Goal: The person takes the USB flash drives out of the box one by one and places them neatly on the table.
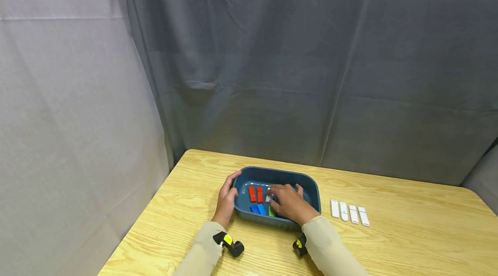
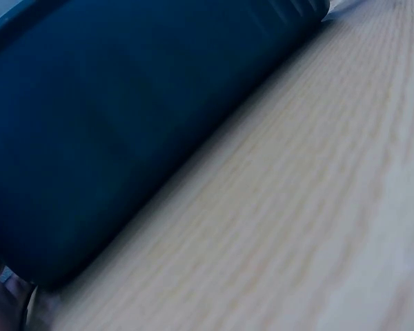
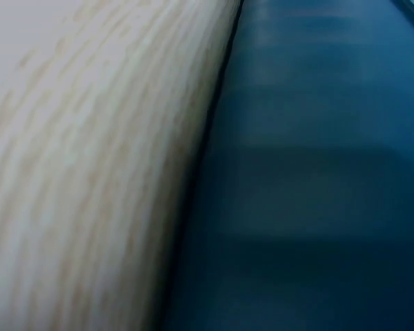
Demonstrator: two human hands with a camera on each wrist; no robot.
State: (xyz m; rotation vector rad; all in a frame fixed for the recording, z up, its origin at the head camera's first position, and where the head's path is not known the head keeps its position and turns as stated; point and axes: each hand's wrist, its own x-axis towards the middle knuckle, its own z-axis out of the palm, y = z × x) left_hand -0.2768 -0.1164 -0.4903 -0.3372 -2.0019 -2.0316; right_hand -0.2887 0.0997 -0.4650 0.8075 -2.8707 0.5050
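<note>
A dark blue plastic bin [image 1: 272, 220] stands on the table. At its left end my left hand [image 1: 226, 200] grips the wall, thumb over the rim and fingers along the outside. My right hand [image 1: 289, 202] reaches inside over the front rim, its fingertips at a pale grey-white stick [image 1: 268, 198]; I cannot tell whether they pinch it. Left of that stick lie a red USB stick [image 1: 252, 194] and a second red stick [image 1: 260, 195]. Nearer the front are blue sticks [image 1: 261, 209] and a green piece [image 1: 271, 211], partly hidden by the right hand.
Right of the bin, several white USB sticks [image 1: 344, 211] lie in a row on the wooden table [image 1: 408, 233]. Grey curtains [image 1: 253, 73] hang behind and to the left. Both wrist views show mostly the bin's outer wall [image 2: 124, 124] beside the wood grain.
</note>
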